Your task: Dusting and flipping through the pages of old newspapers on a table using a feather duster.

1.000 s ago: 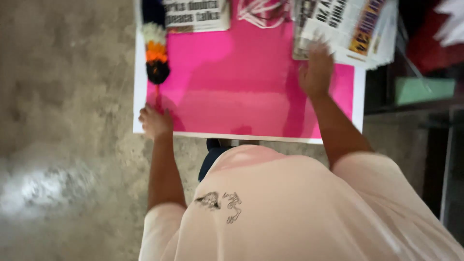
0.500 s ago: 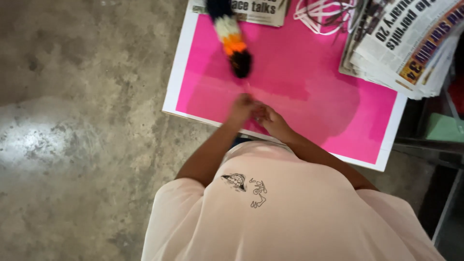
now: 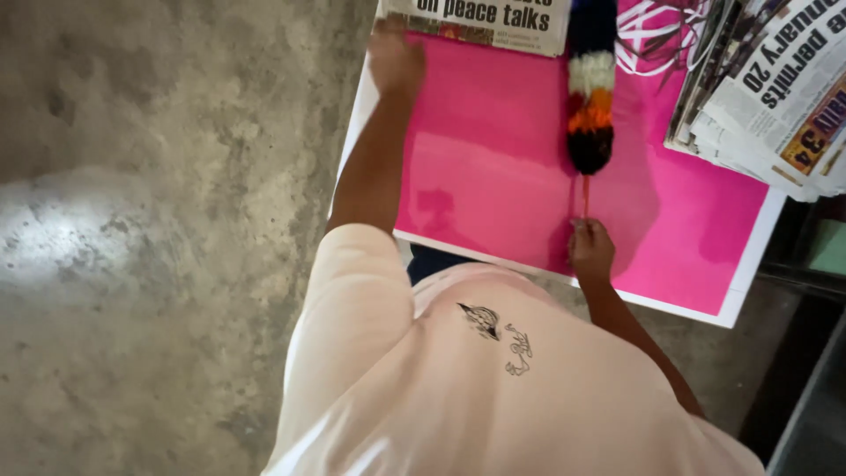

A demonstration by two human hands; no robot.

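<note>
A feather duster [image 3: 590, 84] with black, white and orange bands lies on the pink table top [image 3: 493, 176], its thin stick pointing toward me. My right hand [image 3: 590, 251] is closed around the end of that stick at the table's near edge. My left hand [image 3: 394, 57] reaches far forward to the lower left corner of a folded newspaper [image 3: 480, 18] at the table's far side. The hand is blurred and its grip is unclear.
A thick stack of newspapers [image 3: 775, 84] overhangs the table's right side. A tangle of white cord [image 3: 652, 35] lies at the back. The table has a white border [image 3: 740, 313]. Grey concrete floor [image 3: 159, 238] spreads to the left, and dark furniture [image 3: 811, 353] stands at the right.
Half a second ago both hands were together at the table's near edge. My left hand has since stretched out to the folded newspaper, and my right hand has taken the duster's stick.
</note>
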